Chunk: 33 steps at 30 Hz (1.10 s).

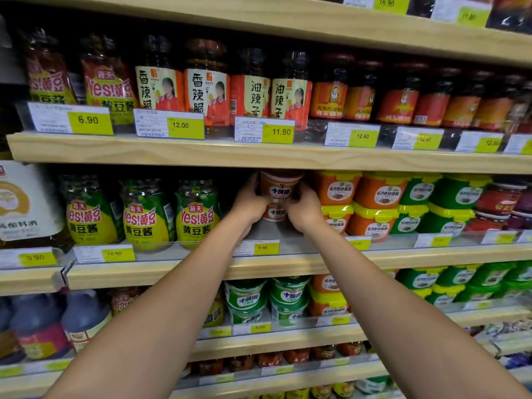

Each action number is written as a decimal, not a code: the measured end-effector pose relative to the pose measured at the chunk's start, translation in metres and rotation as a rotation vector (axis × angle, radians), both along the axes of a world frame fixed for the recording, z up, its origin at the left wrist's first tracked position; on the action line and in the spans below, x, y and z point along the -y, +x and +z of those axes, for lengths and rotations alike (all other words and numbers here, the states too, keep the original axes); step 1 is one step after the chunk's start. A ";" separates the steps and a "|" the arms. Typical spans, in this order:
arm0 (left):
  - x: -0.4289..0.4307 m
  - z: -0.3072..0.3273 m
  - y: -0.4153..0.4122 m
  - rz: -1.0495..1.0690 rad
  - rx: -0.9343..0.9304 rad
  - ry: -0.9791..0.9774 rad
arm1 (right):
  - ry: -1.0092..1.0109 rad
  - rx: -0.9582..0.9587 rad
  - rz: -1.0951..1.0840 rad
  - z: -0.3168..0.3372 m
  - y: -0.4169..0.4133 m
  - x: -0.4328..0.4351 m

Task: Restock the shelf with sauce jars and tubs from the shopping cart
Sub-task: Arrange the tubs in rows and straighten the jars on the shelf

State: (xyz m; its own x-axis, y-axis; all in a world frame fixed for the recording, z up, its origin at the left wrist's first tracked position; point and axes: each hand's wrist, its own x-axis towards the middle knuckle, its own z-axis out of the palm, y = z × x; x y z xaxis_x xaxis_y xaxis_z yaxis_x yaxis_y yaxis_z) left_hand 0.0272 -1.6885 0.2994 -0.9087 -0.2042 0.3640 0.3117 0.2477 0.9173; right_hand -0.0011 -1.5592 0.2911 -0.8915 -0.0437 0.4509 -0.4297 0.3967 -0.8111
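As the head view shows, your left hand (249, 201) and right hand (305, 208) curl fingers round the upper red tub (280, 186), above the 5.00 price tag (256, 247); seat it squarely on the lower tub (275, 213) before letting go.

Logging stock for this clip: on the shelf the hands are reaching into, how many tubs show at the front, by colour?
Red round tubs: 2, stacked, held between the left hand and the right hand
Orange tubs: 4
Green tubs: 4
Total: 10
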 end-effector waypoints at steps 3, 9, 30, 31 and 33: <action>0.001 0.002 -0.005 -0.044 0.021 0.016 | 0.041 0.002 -0.048 -0.002 -0.004 0.005; 0.002 0.000 -0.013 -0.012 0.066 0.101 | 0.059 0.044 -0.045 -0.003 -0.011 0.015; 0.005 -0.017 -0.047 0.138 0.195 0.031 | 0.452 0.048 -0.250 0.001 -0.020 0.023; 0.005 -0.017 -0.048 0.149 0.195 0.016 | 0.463 0.047 -0.253 0.000 -0.021 0.023; 0.006 -0.018 -0.048 0.156 0.199 0.004 | 0.482 0.052 -0.257 0.000 -0.023 0.024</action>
State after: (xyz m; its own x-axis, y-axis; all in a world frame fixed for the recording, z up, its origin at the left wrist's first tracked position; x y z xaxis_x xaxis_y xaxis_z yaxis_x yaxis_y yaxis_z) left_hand -0.0208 -1.6943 0.2815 -0.9198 -0.3487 0.1798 0.0829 0.2750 0.9579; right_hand -0.0238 -1.5836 0.2907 -0.9213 -0.0122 0.3886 -0.2340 0.8156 -0.5292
